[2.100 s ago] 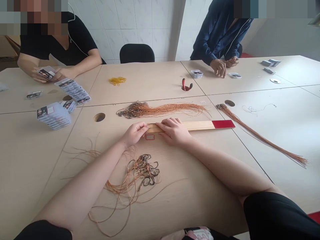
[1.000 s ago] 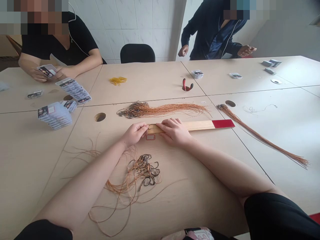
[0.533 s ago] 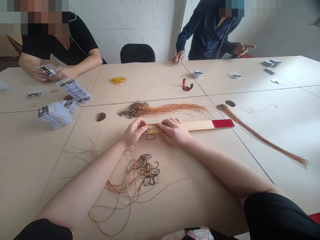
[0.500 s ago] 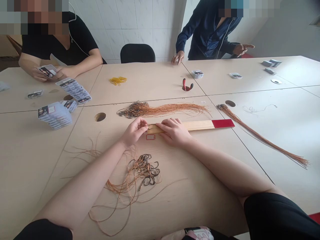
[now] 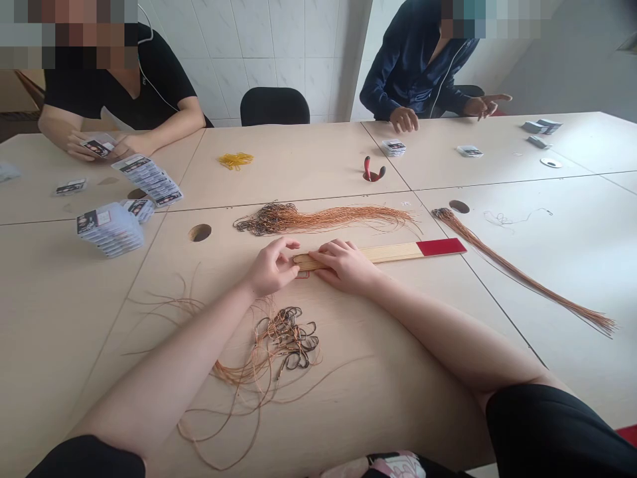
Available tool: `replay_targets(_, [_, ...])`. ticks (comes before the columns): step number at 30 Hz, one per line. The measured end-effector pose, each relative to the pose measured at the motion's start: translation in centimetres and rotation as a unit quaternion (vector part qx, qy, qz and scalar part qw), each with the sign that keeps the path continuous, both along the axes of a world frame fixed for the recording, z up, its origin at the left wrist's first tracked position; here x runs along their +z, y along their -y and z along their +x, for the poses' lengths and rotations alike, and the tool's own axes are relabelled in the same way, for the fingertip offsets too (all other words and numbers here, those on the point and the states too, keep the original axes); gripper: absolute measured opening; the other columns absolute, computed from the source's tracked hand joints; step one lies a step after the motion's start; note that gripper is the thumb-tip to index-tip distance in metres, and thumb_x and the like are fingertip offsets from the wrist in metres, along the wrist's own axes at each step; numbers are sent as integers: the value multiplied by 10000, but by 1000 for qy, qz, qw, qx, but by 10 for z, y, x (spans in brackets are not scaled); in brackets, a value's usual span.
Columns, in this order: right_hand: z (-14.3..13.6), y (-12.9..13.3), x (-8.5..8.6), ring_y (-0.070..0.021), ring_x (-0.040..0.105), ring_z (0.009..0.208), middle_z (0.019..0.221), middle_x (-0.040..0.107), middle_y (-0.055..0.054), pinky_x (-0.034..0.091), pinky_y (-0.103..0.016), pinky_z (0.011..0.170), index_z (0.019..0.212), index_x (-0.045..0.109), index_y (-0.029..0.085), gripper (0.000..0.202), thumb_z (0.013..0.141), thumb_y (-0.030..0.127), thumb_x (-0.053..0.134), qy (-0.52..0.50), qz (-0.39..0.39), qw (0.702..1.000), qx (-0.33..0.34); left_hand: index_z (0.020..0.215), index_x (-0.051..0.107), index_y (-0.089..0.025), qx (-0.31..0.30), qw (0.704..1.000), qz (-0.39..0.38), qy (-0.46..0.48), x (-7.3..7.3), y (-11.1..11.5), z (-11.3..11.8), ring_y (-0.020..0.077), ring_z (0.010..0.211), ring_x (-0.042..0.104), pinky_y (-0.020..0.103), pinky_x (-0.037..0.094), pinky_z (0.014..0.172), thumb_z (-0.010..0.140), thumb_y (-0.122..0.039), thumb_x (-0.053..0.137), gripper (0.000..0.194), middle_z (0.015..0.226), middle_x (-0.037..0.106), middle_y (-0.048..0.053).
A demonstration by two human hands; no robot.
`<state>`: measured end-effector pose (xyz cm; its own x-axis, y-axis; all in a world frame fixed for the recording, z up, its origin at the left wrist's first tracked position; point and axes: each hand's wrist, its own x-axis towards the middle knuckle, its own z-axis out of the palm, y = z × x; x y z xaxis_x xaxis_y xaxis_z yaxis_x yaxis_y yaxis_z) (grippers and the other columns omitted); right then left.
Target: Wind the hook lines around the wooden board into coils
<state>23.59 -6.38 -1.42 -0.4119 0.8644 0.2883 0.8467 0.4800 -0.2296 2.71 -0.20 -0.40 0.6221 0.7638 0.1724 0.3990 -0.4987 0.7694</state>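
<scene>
A flat wooden strip [image 5: 393, 253] with a red end [image 5: 440, 247] lies across the table in front of me. My right hand [image 5: 346, 265] is closed over the strip near its left end. At that left tip is my left hand [image 5: 273, 267], its thumb by the wood and its fingers apart from the thumb; I make out nothing between them. Below the hands lies a loose tangle of dark hooks [image 5: 293, 335] with orange cords. Behind the strip, a larger bundle of hooks [image 5: 273, 217] has its orange cords [image 5: 353, 216] stretched to the right.
Another cord bundle [image 5: 522, 271] lies at the right. Red-handled pliers [image 5: 373, 171] stand in a table hole. Stacked clear packs [image 5: 109, 229] are at the left, yellow pieces [image 5: 235, 160] farther back. Two people sit opposite, one holding a pack [image 5: 98, 145].
My left thumb and fingers have spread apart at the strip's tip. The strip has shifted slightly and tilted. The person at the back right has moved a hand to the right.
</scene>
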Motion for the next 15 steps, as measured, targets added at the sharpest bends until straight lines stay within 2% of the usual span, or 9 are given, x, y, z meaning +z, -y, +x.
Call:
replay_targets(5, [0, 0, 0, -234, 430, 1035, 1101, 538, -96, 360, -375, 846, 1240, 487, 235, 380, 898, 393, 428, -10, 3, 1000, 0, 1072, 517, -199, -22, 995, 90, -37, -2, 1, 3, 182, 969, 541, 289, 481, 788, 685, -201, 596, 394, 1070, 576, 50])
replay_targets(15, [-1, -1, -3, -242, 428, 1049, 1112, 542, -97, 382, -394, 852, 1256, 469, 221, 393, 893, 371, 443, -8, 7, 1000, 1, 1055, 517, -195, -8, 994, 97, -52, -7, -2, 4, 176, 968, 564, 292, 501, 786, 724, -194, 569, 335, 1035, 598, 51])
